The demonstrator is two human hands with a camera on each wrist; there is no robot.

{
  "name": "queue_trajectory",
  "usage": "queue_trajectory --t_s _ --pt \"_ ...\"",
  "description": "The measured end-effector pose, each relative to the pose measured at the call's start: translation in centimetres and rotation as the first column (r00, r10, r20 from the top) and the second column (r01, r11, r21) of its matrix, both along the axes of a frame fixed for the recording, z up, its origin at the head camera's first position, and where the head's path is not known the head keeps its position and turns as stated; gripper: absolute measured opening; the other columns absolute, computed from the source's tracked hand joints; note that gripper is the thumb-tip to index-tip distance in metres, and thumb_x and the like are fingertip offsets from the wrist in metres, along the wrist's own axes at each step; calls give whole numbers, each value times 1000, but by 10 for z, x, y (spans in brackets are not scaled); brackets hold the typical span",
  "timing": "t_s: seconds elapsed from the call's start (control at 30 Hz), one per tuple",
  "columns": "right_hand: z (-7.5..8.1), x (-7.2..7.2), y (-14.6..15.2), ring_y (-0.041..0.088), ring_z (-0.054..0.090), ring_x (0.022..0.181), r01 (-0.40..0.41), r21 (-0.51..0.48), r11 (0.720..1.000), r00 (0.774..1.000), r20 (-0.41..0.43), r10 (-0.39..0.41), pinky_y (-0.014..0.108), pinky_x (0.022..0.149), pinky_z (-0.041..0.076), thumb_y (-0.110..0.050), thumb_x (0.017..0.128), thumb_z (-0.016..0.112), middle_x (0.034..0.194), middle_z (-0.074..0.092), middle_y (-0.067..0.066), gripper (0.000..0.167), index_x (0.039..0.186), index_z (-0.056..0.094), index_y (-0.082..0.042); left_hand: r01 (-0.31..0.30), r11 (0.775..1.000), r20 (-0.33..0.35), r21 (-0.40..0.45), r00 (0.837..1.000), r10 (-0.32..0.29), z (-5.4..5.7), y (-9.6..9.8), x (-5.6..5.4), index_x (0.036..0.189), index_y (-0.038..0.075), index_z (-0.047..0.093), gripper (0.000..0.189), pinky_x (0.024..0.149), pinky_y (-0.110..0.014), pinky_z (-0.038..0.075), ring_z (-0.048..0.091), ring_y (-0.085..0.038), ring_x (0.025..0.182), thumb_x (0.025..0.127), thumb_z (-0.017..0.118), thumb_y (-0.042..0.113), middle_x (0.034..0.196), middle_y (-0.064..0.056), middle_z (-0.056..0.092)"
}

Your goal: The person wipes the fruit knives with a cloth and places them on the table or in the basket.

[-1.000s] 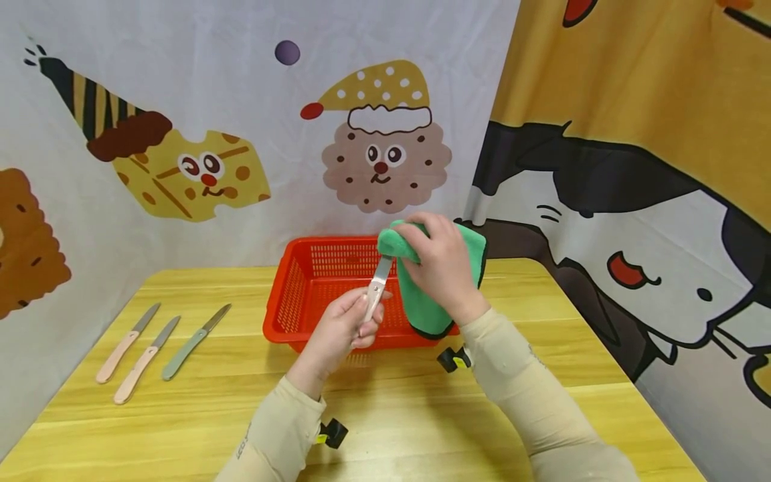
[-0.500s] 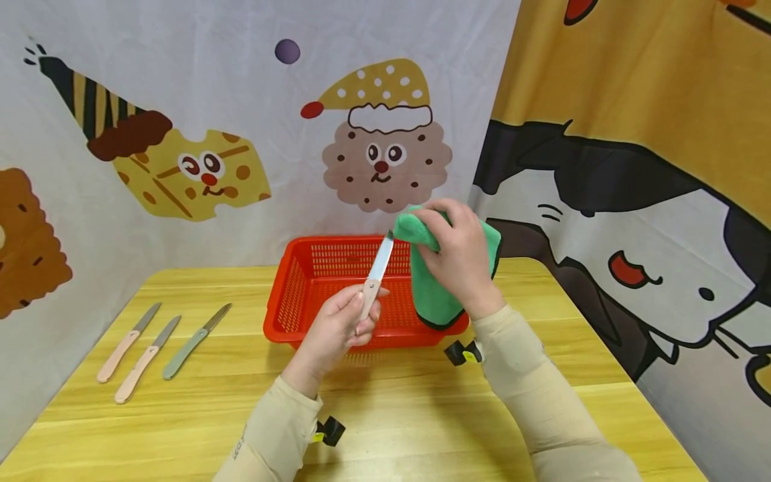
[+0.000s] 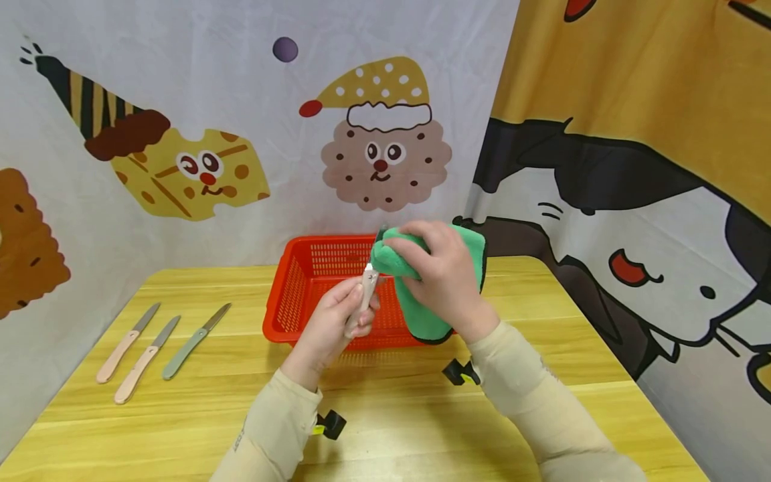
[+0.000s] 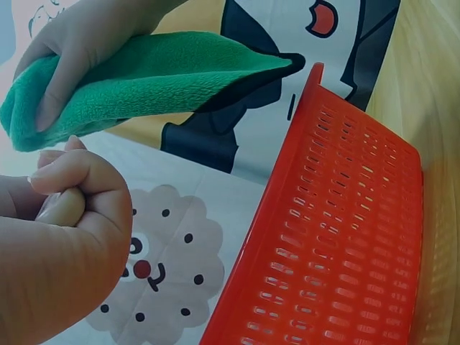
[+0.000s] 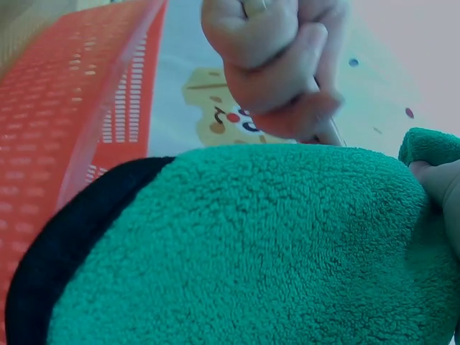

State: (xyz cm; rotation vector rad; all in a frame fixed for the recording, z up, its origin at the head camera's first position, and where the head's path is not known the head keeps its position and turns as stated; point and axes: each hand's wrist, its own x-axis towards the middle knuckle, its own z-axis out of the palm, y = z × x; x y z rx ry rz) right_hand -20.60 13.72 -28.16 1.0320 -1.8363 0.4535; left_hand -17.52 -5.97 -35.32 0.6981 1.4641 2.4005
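My left hand [image 3: 331,327] grips a knife by its pale pink handle [image 3: 364,294], blade pointing up, above the front of the red basket [image 3: 274,301]. With my right hand [image 3: 444,271] I pinch a green cloth [image 3: 421,311] edged in black, its upper fold wrapped against the blade. Most of the blade is covered by the cloth; only a bit near its tip shows beyond. In the left wrist view the handle's end [image 4: 65,207] pokes out of the curled left fingers, with the cloth [image 4: 144,86] just above them.
Two pink-handled knives [image 3: 128,343] [image 3: 147,360] and one green-handled knife [image 3: 197,341] lie apart on the wooden table [image 3: 241,415], at the left. Behind the table hangs a printed cloth backdrop [image 3: 241,80], with another print on the right.
My right hand drew the cloth up and right off the tip, baring the blade, then came back down and left over it. My left hand stays almost in place.
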Motion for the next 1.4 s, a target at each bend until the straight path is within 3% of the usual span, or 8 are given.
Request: queue_trajectory --t_s 0.17,0.6,0.87,1.07,1.2,1.4 --pt "-8 3 -9 31 62 91 -4 51 999 1000 -26 6 43 79 53 -11 83 80 108 64 12 27 107 69 -13 5 1000 -17 -5 1000 -5 -1 0 -1 107 10 61 27 51 -16 33 40 -9 61 109 38 23 88 -3 57" --pt "-21 5 -18 29 60 91 0 84 996 1000 7 -1 42 79 51 -11 84 78 109 63 10 25 107 69 -14 16 999 -3 28 1000 -15 -3 -1 2 112 21 66 29 48 -14 29 36 -7 61 108 37 24 89 1 56" --pt "-22 2 -16 31 60 94 10 75 997 1000 17 -12 43 82 51 -7 82 77 110 62 10 27 107 69 -14 -24 1000 -30 -16 999 24 -5 0 2 104 15 63 26 47 -14 28 35 -7 59 108 39 23 87 0 54" --pt "-18 -3 -13 32 60 97 38 53 998 999 12 -39 45 84 51 -5 78 80 111 63 11 32 107 69 -13 -40 999 -13 -32 999 40 -4 0 5 101 9 59 26 46 -15 28 34 -6 57 109 37 22 86 -2 53" --pt "-15 -6 -10 32 60 96 64 42 997 998 18 -65 45 81 51 -8 80 80 110 63 12 30 107 70 -13 -44 998 -4 -45 999 44 -4 -1 6 109 7 59 26 46 -15 29 36 -6 58 109 38 22 86 -2 53" --pt "-11 -13 -3 34 58 94 85 -3 996 995 53 -85 47 81 49 -4 78 81 110 61 14 32 107 69 -10 -31 998 5 -56 999 31 -6 -1 8 135 -7 48 41 46 -15 29 38 -6 59 108 39 23 88 -3 53"
